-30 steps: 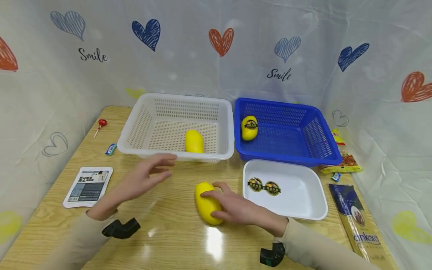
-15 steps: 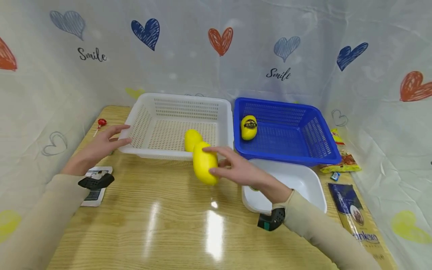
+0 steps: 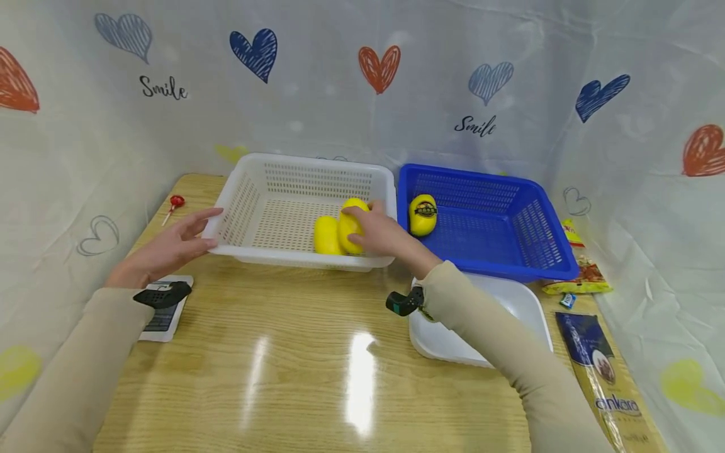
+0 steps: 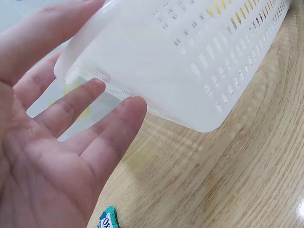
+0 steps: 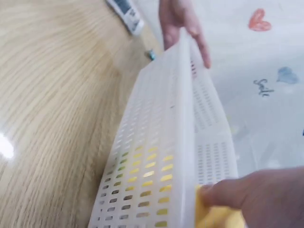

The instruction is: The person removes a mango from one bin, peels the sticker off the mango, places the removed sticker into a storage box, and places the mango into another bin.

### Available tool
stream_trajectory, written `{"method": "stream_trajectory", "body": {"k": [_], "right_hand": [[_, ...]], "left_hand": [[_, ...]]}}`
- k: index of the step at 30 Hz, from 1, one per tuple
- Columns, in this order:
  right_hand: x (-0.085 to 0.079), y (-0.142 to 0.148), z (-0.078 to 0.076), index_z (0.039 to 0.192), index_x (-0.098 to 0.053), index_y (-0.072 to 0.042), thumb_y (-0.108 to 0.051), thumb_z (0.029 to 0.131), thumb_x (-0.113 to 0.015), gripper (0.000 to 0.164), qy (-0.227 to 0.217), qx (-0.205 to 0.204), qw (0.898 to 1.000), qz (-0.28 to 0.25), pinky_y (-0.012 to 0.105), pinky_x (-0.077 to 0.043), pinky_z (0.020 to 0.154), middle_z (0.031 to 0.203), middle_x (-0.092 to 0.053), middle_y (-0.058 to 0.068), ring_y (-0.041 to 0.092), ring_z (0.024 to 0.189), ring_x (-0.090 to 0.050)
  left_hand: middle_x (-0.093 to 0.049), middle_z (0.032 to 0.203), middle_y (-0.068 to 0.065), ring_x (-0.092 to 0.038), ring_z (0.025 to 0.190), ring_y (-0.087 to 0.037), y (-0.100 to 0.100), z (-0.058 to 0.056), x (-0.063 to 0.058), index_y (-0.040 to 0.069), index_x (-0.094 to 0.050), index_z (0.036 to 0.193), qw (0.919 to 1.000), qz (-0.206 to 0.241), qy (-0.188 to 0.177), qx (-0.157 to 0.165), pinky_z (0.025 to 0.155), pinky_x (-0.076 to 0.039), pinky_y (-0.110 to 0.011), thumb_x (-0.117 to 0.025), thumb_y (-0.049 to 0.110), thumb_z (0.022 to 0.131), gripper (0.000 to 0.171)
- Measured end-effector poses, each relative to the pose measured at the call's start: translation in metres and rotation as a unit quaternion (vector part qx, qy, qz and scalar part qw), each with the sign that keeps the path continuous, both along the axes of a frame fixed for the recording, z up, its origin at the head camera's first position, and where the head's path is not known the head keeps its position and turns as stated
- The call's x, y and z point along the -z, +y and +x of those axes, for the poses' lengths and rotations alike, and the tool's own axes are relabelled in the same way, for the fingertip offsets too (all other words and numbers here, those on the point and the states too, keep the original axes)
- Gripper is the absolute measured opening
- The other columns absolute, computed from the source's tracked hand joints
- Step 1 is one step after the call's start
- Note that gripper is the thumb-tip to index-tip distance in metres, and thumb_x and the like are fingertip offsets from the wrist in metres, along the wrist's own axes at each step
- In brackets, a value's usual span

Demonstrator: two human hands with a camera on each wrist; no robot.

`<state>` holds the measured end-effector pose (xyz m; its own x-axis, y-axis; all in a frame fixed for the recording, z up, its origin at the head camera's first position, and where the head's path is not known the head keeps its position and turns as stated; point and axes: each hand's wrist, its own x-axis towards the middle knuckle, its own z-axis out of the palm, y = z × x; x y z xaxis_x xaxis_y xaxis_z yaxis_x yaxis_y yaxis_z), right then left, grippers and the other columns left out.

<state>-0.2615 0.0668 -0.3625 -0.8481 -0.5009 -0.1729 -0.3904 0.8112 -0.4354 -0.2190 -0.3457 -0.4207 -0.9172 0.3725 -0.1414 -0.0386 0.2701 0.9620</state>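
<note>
In the head view my right hand (image 3: 381,231) holds a yellow mango (image 3: 350,229) inside the white basket (image 3: 306,258), low near its front right corner. A second mango (image 3: 327,236) lies right beside it. From the right wrist view, my thumb (image 5: 228,194) presses on the yellow skin behind the basket's front wall. My left hand (image 3: 175,246) is at the basket's left end. In the left wrist view its fingers (image 4: 124,114) are spread and fairly straight, with tips at the outside wall below the rim. The underside of the held mango is hidden.
A blue basket (image 3: 487,267) with a stickered mango (image 3: 423,215) adjoins on the right. My right sleeve crosses a white tub (image 3: 442,343) in front of it. Snack packets (image 3: 583,274) and an ankara bag (image 3: 600,371) line the right edge; a lollipop (image 3: 177,201) lies far left.
My right hand has lifted the mango from the table and carried it up and forward into the white basket. My left hand has moved left to the basket's end.
</note>
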Motion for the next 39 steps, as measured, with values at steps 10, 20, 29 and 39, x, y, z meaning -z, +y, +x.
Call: {"method": "stream_trajectory", "body": {"k": [10, 20, 29, 39], "right_hand": [[0.017, -0.015, -0.012, 0.149, -0.042, -0.018, -0.025, 0.098, -0.058, 0.054, -0.047, -0.026, 0.998, 0.027, 0.040, -0.043, 0.097, 0.141, -0.045, 0.017, 0.028, 0.116, -0.044], [0.028, -0.015, -0.024, 0.152, -0.034, -0.020, -0.023, 0.100, -0.056, 0.057, -0.098, -0.059, 0.993, -0.002, 0.042, -0.031, 0.112, 0.154, -0.037, 0.011, 0.026, 0.131, -0.041], [0.004, 0.006, -0.002, 0.150, -0.039, -0.013, -0.016, 0.102, -0.048, 0.049, -0.010, -0.057, 0.996, -0.065, 0.042, -0.037, 0.109, 0.153, -0.038, 0.009, 0.030, 0.132, -0.045], [-0.013, 0.096, 0.001, 0.142, -0.050, -0.017, -0.031, 0.102, -0.052, 0.042, 0.012, 0.130, 0.972, -0.195, 0.046, -0.047, 0.097, 0.141, -0.051, 0.007, 0.027, 0.124, -0.053]], "left_hand": [[-0.026, 0.152, -0.015, -0.054, 0.113, -0.006, 0.006, 0.000, -0.002, 0.019, -0.018, 0.156, 0.9998, 0.016, -0.009, 0.001, 0.089, -0.051, -0.025, -0.055, 0.006, 0.100, 0.069], [-0.032, 0.147, -0.011, -0.055, 0.111, -0.009, 0.007, -0.006, 0.002, 0.019, -0.020, 0.155, 0.9999, 0.010, -0.005, 0.000, 0.089, -0.052, -0.028, -0.057, 0.007, 0.099, 0.068], [-0.028, 0.152, -0.012, -0.053, 0.113, -0.011, 0.010, -0.005, 0.000, 0.023, -0.021, 0.155, 0.9997, -0.021, -0.005, -0.013, 0.088, -0.052, -0.026, -0.060, 0.011, 0.098, 0.070], [-0.026, 0.154, -0.012, -0.051, 0.113, -0.008, 0.007, 0.000, -0.001, 0.025, -0.015, 0.156, 0.9976, -0.067, 0.010, -0.014, 0.088, -0.051, -0.026, -0.061, 0.016, 0.098, 0.074]]}}
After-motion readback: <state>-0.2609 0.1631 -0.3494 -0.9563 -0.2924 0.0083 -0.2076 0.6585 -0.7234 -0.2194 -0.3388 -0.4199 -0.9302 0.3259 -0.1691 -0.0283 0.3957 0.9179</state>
